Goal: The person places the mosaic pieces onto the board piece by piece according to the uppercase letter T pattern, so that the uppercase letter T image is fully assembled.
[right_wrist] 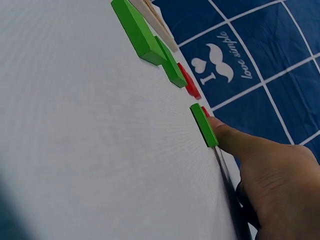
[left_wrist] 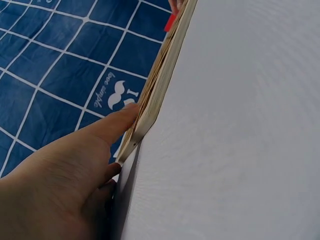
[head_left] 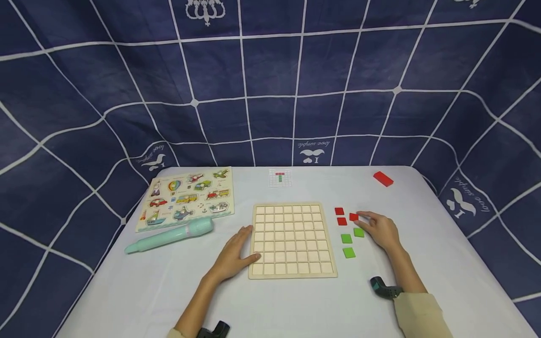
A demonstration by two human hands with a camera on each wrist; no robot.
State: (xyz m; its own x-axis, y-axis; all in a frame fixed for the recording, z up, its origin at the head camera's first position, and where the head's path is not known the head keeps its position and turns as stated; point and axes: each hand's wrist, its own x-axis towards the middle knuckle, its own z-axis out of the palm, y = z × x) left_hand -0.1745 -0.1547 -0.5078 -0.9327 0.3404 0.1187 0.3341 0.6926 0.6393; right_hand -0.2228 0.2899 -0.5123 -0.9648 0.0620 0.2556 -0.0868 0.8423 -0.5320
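Observation:
A square wooden grid board (head_left: 291, 241) lies on the white table. My left hand (head_left: 231, 256) rests at its left edge, fingers spread along the side and thumb over the rim. To the right of the board, my right hand (head_left: 383, 232) pinches a red square tile (head_left: 353, 217) between thumb and index finger, at table level. Two more red tiles (head_left: 339, 211) sit just left of it. Three green tiles (head_left: 346, 238) lie nearer me; one green tile (right_wrist: 203, 126) is close beside the right thumb in the right wrist view, partly hiding the pinched tile.
A picture puzzle board (head_left: 188, 197) lies at the back left, with a mint-green pen-shaped tool (head_left: 171, 237) in front. Behind the grid board is a small card (head_left: 280, 178) with a red and green T pattern. A red block (head_left: 383, 179) lies at the back right.

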